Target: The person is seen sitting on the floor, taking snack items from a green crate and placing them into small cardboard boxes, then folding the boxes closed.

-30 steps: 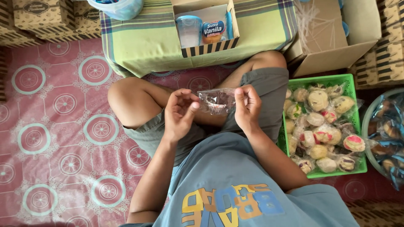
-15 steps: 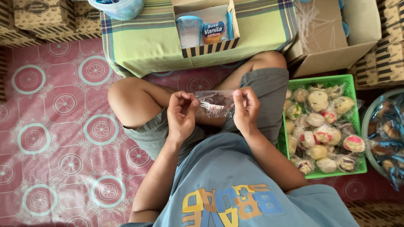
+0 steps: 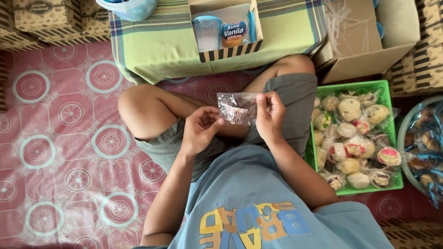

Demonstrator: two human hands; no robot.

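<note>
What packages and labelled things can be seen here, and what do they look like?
Clear bag: small, crinkly, a cupcake inside, pinched by right hand, left hand at its lower edge.
Striped box: open, tan, on the green cloth.
Cup: clear, blue lid, in that box.
Blue label: on a snack pack beside the cup.
Green basket: right, full of bagged cakes.
Brown carton: open, top right.

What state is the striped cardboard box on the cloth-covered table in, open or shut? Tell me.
Open. The striped cardboard box has its top flaps up, and a plastic cup and a small packet show inside.
</note>
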